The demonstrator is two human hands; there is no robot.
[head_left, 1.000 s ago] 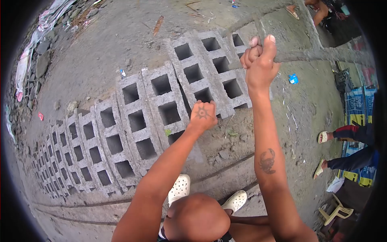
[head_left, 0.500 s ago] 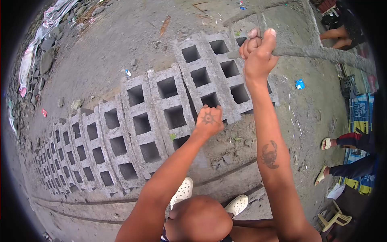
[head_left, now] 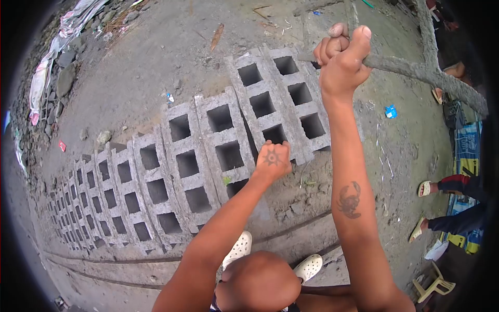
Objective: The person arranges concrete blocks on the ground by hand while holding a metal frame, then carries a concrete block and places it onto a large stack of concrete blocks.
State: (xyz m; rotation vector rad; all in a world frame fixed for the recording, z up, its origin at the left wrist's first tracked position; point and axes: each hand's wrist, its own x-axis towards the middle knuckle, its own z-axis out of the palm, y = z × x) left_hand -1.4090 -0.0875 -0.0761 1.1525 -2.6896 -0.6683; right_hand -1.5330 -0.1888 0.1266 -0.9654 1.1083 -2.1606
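Observation:
Grey concrete hollow blocks (head_left: 189, 163) stand in a long row of slabs with square holes. My left hand (head_left: 273, 157) is closed over the lower edge of a block near the row's right end, its fingertips hidden below the lowest hole. My right hand (head_left: 343, 58) is wrapped around a bar of a cement-coated metal frame (head_left: 403, 66), held over the right end of the row. The frame's bars reach toward the upper right, beyond the hand.
My knee (head_left: 260, 281) and white clogs (head_left: 310, 268) are below. At right are another person's legs (head_left: 457, 223), printed sacks (head_left: 468, 148) and a cream plastic chair (head_left: 434, 283). Stones (head_left: 66, 80) and cloth (head_left: 39, 86) lie at the left. A blue wrapper (head_left: 391, 111) is on the ground.
My right hand and the frame have shifted slightly right, and the frame's far bars have swung right and down. My left hand stays at the block's edge while the view shifts a little.

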